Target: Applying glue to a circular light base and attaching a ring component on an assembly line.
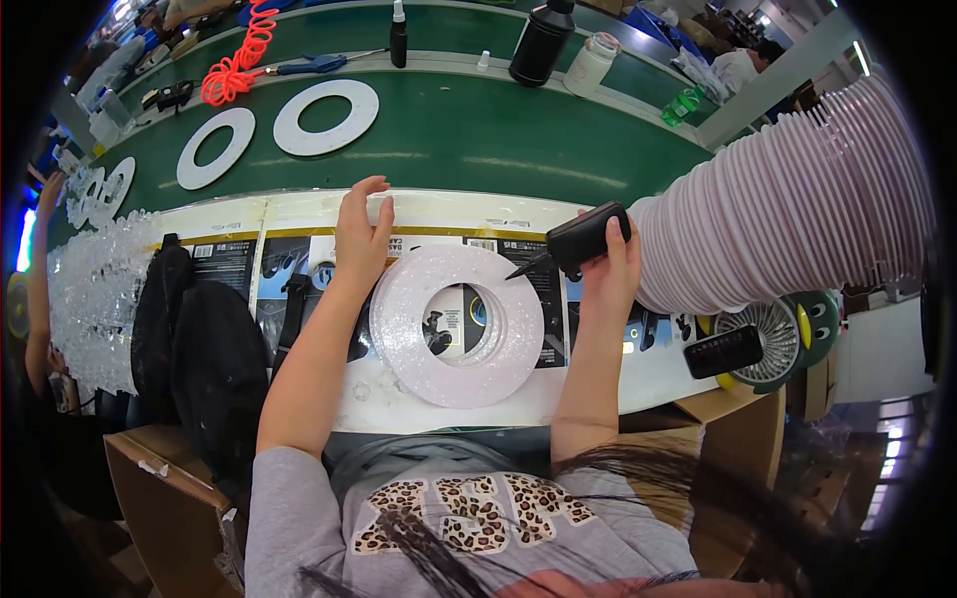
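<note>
Clamping black bottle (586, 237) in right fingers (617, 239), left fingers (385, 214) apart; white rings (520, 344) atop printed sheet (226, 265)

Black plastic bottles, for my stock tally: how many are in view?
3: a pointed-nozzle black bottle in the right hand; a slim, white-topped black bottle and a large cylindrical black bottle upright farther back. Others may be hidden.

Speckled white plastic-looking rings (518, 334) at near edge of white desk (364, 414), smooth, glittery; black plastic squeeze bottle (588, 237), smooth; long green belt (439, 120), semi-gloss.
</note>
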`<move>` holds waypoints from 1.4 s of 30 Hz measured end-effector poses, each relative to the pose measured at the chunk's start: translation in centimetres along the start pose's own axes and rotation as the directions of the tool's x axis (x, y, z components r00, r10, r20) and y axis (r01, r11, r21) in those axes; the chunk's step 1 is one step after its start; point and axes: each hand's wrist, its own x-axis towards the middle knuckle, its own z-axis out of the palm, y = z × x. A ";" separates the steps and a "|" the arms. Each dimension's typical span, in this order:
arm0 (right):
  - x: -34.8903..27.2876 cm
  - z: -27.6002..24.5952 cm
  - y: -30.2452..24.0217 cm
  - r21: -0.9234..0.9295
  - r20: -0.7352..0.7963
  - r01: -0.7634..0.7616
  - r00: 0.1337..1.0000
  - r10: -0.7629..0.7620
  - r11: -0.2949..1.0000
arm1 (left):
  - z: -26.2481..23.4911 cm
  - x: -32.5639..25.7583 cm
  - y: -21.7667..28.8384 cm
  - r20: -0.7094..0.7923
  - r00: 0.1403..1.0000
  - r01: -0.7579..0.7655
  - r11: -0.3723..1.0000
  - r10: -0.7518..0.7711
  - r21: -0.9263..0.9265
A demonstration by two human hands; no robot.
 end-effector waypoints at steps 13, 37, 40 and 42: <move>-0.1 -0.8 0.4 0.510 0.161 -0.284 0.959 0.234 0.812 | 0.2 0.0 -0.3 -0.012 1.000 0.015 1.000 -0.015 -0.004; -1.4 0.2 1.1 0.375 0.350 -0.020 0.929 -0.122 0.927 | 0.4 0.0 -0.7 0.006 0.998 0.057 0.998 -0.057 0.005; -1.3 0.2 1.2 0.380 0.352 -0.019 0.928 -0.126 0.925 | 0.4 0.1 -0.6 -0.019 0.999 0.046 0.999 -0.046 -0.018; -1.3 0.1 1.3 0.378 0.361 -0.020 0.924 -0.128 0.926 | 0.4 0.0 -0.7 -0.018 0.999 0.047 0.999 -0.048 -0.017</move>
